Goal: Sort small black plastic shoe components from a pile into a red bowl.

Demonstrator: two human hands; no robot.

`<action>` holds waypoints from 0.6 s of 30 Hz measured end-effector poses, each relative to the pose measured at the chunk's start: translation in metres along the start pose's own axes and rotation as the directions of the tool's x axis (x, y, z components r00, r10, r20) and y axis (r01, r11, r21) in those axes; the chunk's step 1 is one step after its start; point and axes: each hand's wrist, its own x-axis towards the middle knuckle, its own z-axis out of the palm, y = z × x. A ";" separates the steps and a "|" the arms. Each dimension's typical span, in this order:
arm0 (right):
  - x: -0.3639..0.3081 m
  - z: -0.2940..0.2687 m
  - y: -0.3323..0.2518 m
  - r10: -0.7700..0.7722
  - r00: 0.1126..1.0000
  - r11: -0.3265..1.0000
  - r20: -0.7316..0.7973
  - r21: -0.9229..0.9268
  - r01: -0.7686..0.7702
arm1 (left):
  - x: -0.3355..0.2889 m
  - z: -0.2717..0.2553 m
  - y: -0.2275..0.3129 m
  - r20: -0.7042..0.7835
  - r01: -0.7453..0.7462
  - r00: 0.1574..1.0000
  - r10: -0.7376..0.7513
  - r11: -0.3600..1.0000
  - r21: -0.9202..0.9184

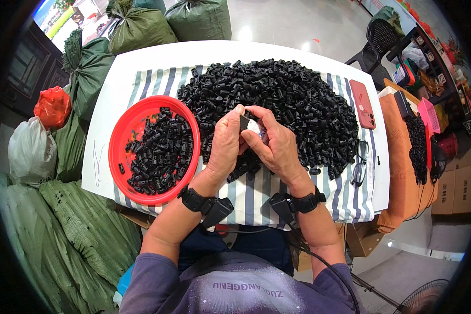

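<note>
My left hand [224, 144] and my right hand [281, 149] meet over the near edge of a large heap of small black plastic parts [298, 99]. Both hands are closed, thumbs and fingers bent toward each other. At the left fingertips is a small black piece [244, 122]. A whitish, shiny thing [256, 127] shows between the right thumb and fingers; its kind is unclear, and fingers cover part of it. Left of my hands, a round red basin [119, 133] holds many more of the black parts. Each wrist wears a black strap with a device.
A striped cloth [251, 204] covers much of the white table [97, 167]. On the right lie a red phone [362, 104] and eyeglasses [359, 167]. Full green sacks [89, 225] crowd the left side. An orange-covered surface [400, 172] and a black chair [378, 42] stand right.
</note>
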 end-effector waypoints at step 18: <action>0.004 0.013 0.025 0.177 0.984 0.689 -0.031 0.718 -0.102 | -0.007 0.013 0.004 0.104 0.078 0.991 -0.084 0.995 0.062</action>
